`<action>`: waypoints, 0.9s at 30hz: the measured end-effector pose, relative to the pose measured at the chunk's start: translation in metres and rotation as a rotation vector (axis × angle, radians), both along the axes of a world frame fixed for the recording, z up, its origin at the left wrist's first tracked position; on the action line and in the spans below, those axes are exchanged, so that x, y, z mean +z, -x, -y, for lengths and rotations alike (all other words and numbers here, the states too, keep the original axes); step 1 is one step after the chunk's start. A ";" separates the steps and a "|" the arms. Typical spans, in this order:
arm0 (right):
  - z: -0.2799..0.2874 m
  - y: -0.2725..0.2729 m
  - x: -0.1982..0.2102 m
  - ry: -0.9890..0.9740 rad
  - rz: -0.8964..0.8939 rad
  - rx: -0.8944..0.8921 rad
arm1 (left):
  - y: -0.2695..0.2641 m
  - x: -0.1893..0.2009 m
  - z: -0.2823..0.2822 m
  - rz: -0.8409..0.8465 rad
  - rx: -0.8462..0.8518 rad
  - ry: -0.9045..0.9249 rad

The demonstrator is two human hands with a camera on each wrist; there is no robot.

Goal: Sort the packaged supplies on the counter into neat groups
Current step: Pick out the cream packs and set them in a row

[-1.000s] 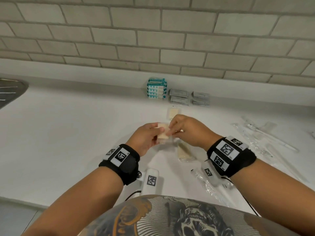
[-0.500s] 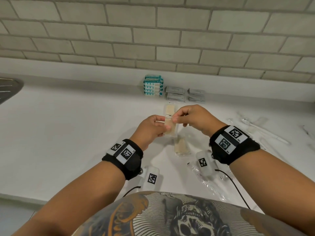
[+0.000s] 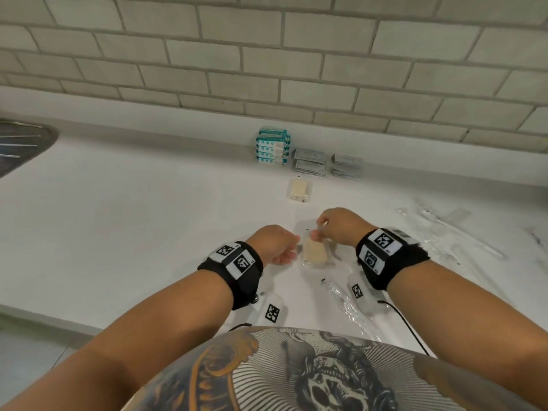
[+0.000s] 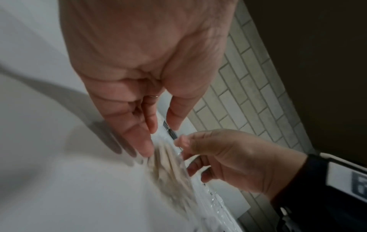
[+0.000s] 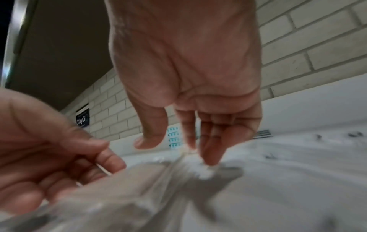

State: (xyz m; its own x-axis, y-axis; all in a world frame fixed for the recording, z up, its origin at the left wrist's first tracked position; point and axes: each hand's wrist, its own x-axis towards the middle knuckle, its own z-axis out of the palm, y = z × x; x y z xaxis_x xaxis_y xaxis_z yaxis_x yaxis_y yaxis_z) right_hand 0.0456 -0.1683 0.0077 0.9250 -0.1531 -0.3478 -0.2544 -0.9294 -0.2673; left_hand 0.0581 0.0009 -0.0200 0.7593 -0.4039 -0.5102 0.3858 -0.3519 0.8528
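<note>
Head: beige packet flat on white tabletop, nearer than teal stack at tiled wall. Right hand and left hand flank packet.
Left wrist: left grip loose, fingertips touching packet edge.
Right wrist: right grip relaxed, holding nothing. Best pinched by film edge, laid squarely.

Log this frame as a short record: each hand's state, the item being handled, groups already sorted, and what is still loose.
left hand: fingers loosely extended, tips at the left edge of the beige packet, no grip visible
right hand: fingertips at the packet's far end; grip unclear through blur
beige packet: clear wrap, lying on the counter between the hands
second beige packet: lying alone, farther back
sorted groups: teal packs stacked by the wall; two stacks of grey sachets
loose: clear-wrapped items scattered to the right
</note>
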 end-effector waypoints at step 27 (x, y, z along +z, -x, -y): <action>-0.011 0.015 -0.025 0.133 0.215 0.092 | -0.002 -0.015 0.023 0.246 0.119 0.083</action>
State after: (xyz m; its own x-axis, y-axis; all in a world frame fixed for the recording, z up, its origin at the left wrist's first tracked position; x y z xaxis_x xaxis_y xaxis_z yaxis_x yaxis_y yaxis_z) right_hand 0.0301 -0.1578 -0.0170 0.9876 -0.0961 -0.1245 -0.1177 -0.9766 -0.1802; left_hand 0.0598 -0.0222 -0.0346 0.9010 -0.3371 -0.2732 0.1978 -0.2412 0.9501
